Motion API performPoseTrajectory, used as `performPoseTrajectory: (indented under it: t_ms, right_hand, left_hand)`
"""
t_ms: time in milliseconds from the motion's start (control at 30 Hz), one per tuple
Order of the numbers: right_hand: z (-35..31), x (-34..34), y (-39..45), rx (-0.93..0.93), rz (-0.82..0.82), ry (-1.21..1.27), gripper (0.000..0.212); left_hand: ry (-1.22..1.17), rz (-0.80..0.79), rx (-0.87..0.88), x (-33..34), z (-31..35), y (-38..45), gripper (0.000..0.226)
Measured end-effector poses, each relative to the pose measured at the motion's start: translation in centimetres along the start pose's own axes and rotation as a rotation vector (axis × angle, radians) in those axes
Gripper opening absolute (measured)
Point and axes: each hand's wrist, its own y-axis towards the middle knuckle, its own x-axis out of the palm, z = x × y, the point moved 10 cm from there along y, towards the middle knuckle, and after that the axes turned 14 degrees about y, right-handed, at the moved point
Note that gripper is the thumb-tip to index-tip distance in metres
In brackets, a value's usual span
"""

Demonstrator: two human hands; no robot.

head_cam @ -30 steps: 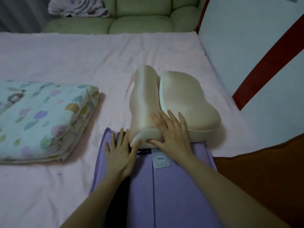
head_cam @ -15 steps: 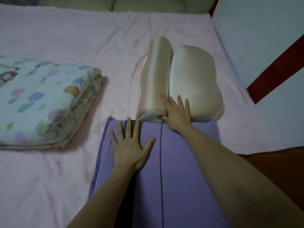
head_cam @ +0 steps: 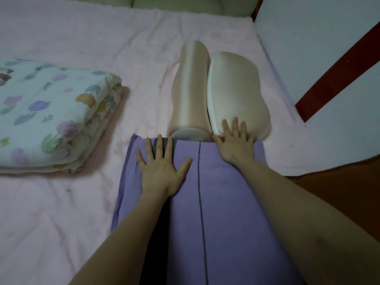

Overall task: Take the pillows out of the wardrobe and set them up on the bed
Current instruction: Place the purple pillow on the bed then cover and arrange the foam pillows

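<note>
A purple pillow (head_cam: 222, 202) lies lengthwise on the pink bed sheet (head_cam: 61, 223), running from the bottom of the view up to the middle. Beyond its far end lies a cream contoured pillow (head_cam: 234, 91) with a rounded ridge on its left. My left hand (head_cam: 162, 167) rests flat on the purple pillow, fingers spread. My right hand (head_cam: 234, 142) lies flat across the far right corner of the purple pillow, its fingertips on the near end of the cream pillow. Neither hand grips anything.
A folded floral blanket (head_cam: 53, 114) sits on the bed to the left. A green padded headboard (head_cam: 176, 3) runs along the far edge. A pale wall with a dark red strip (head_cam: 339, 73) borders the bed on the right, and brown wood (head_cam: 337, 198) shows at lower right.
My right hand slid rightward from the cream pillow's middle ridge to its right lobe. My left hand stays flat on the purple pillow. The view moved closer over the pillows.
</note>
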Motion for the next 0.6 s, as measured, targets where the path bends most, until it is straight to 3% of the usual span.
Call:
performPoseTrajectory:
  t_ms: [133, 267, 333, 400, 467, 600]
  right_hand:
    - [0.1, -0.1, -6.5, -0.022, -0.017, 0.022, 0.062]
    - [1.1, 0.2, -15.2, 0.086, -0.331, 0.008, 0.066]
    - [-0.1, -1.9, -18.6, 0.169, -0.453, 0.115, 0.065]
    - [-3.3, -6.0, -20.8, 0.173, -0.416, 0.286, 0.057]
    - [-7.7, -10.7, -22.9, 0.081, -0.331, 0.375, 0.046]
    - [-16.8, -16.8, -28.4, -0.096, -0.311, 0.365, 0.021]
  left_hand:
    - [0.004, -0.103, 0.065, -1.7, -0.1, -1.9, 0.084]
    - [0.059, -0.427, 0.173, -4.3, -1.5, -8.9, 0.084]
    - [0.060, -0.519, 0.176, -8.1, -3.6, -12.2, 0.071]
    - [0.004, -0.549, 0.097, -13.3, -6.8, -14.7, 0.056]
    - [-0.010, -0.565, 0.043, -18.7, -9.9, -17.2, 0.059]
    - [0.083, -0.503, -0.004, -28.8, -16.0, -22.1, 0.054]
